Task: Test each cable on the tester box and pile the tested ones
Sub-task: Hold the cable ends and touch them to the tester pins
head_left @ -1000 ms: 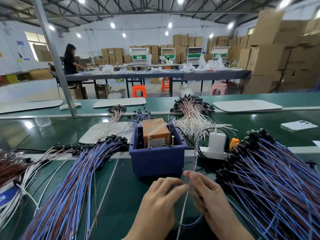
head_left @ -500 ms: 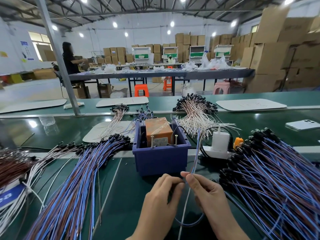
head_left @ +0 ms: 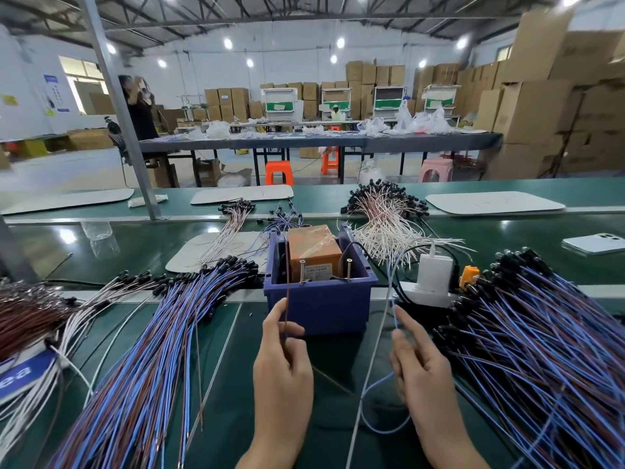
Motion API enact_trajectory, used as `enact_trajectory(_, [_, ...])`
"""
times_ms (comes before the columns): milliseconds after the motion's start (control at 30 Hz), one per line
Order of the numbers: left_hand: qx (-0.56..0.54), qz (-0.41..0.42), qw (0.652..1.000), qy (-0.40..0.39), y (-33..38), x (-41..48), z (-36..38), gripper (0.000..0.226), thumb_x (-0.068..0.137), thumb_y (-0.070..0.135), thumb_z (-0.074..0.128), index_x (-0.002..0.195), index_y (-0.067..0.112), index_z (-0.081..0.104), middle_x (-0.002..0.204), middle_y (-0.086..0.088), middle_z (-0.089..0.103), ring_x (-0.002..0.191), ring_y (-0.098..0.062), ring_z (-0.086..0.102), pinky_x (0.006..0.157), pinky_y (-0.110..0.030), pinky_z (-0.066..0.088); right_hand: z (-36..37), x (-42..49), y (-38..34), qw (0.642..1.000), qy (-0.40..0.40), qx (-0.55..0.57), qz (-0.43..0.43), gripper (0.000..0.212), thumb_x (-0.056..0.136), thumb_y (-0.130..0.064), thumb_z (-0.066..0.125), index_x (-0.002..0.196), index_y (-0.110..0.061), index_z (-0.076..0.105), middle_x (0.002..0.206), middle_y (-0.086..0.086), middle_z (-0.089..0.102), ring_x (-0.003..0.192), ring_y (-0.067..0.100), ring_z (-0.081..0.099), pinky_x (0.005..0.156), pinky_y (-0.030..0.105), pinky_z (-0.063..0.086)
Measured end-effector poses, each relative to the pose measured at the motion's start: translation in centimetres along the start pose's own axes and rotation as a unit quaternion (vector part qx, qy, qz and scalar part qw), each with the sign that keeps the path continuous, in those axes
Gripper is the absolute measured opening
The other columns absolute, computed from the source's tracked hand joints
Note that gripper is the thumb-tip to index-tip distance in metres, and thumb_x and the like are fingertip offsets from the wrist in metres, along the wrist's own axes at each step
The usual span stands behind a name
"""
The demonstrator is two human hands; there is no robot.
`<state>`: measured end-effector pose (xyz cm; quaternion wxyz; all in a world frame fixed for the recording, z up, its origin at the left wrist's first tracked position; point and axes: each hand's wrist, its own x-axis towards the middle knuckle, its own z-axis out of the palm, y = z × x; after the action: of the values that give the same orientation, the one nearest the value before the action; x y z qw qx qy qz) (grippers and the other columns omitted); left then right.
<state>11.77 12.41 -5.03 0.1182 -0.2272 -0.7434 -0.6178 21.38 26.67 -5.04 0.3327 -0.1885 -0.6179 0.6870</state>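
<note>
The tester is an orange box (head_left: 314, 247) inside a blue bin (head_left: 321, 301), with two upright screws on the bin's near rim. My left hand (head_left: 282, 363) pinches the cable's brown wire (head_left: 287, 292), which rises toward the left screw. My right hand (head_left: 417, 363) pinches the same cable's blue wire (head_left: 389, 282), which stands up right of the bin. The cable loops down between my hands. A spread of blue and brown cables (head_left: 148, 350) lies to the left. Another heap of blue cables (head_left: 541, 340) lies to the right.
A white power strip with a white charger (head_left: 433, 275) and an orange plug sits right of the bin. White cables (head_left: 385, 221) lie behind it, a phone (head_left: 593, 243) at far right. A steel post (head_left: 118, 106) rises at left. A person stands at far tables.
My hands have drawn apart, splitting the cable's two wires. The left hand carried the brown wire leftward, the right hand took the blue wire rightward. The view has moved closer.
</note>
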Motion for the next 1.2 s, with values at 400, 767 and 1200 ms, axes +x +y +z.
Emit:
enact_trajectory(400, [-0.010, -0.094, 0.995, 0.019, -0.86, 0.29, -0.05, 0.016, 0.101, 0.020, 0.045, 0.098, 0.035, 0.049, 0.049, 0.012, 0.045, 0.044, -0.007, 0.035, 0.046, -0.034, 0.034, 0.33, -0.16, 0.22, 0.997, -0.034, -0.060, -0.026, 0.029, 0.103, -0.024, 0.052, 0.120, -0.044, 0.065, 0.059, -0.003, 0.052, 0.047, 0.000, 0.042, 0.047, 0.009, 0.036])
enact_trajectory(767, [0.013, -0.103, 0.994, -0.021, -0.99, 0.21, 0.02, 0.013, 0.095, 0.018, 0.049, 0.093, 0.030, 0.052, 0.046, 0.010, 0.042, 0.042, -0.009, 0.032, 0.044, -0.030, 0.030, 0.23, -0.54, -0.37, 0.998, -0.045, -0.039, -0.021, 0.036, 0.104, -0.018, 0.051, 0.107, -0.049, 0.070, 0.057, -0.001, 0.051, 0.045, 0.001, 0.039, 0.045, 0.010, 0.034])
enact_trajectory(1200, [0.022, -0.093, 0.995, -0.042, -1.09, 0.19, 0.12, 0.015, 0.094, 0.018, 0.049, 0.093, 0.032, 0.051, 0.045, 0.012, 0.041, 0.041, -0.009, 0.032, 0.043, -0.028, 0.030, 0.24, -0.75, -0.58, 0.999, -0.041, -0.032, -0.011, 0.034, 0.103, -0.017, 0.051, 0.104, -0.044, 0.071, 0.057, 0.001, 0.050, 0.045, 0.005, 0.035, 0.043, 0.013, 0.031])
